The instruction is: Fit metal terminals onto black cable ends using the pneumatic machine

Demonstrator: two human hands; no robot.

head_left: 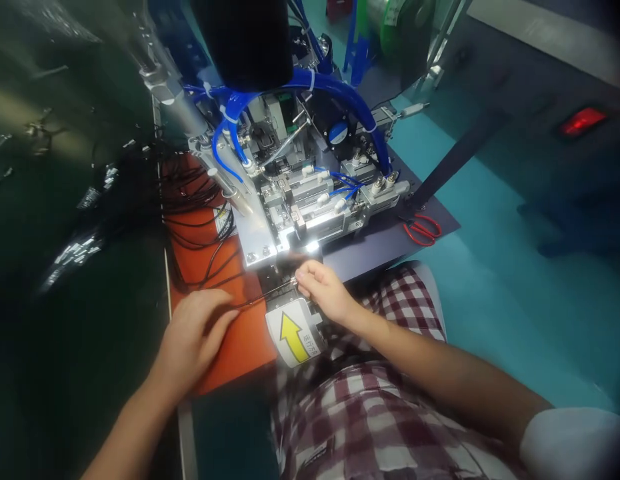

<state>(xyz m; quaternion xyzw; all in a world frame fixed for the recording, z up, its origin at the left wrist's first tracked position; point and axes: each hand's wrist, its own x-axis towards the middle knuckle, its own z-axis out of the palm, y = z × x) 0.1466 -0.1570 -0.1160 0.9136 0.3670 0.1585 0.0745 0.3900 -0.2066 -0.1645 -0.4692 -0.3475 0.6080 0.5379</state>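
Note:
A thin black cable [257, 298] stretches between my two hands in front of a machine [310, 193] with metal slides and blue air tubes. My left hand [197, 327] is closed on the cable over the orange board. At the cable's end, my right hand [323, 288] pinches a small metallic tip, partly hidden by the fingers. This hand is at the machine's front edge, just below a bright light [313, 246]. Under the cable sits a white label [295, 333] with a yellow arrow.
More black cables [190, 207] lie coiled on the orange board [240, 357] to the left. Red-handled cutters [423, 230] rest on the grey plate at right. A dark post [460, 160] rises beyond them, and a red lit switch [583, 122] is at far right.

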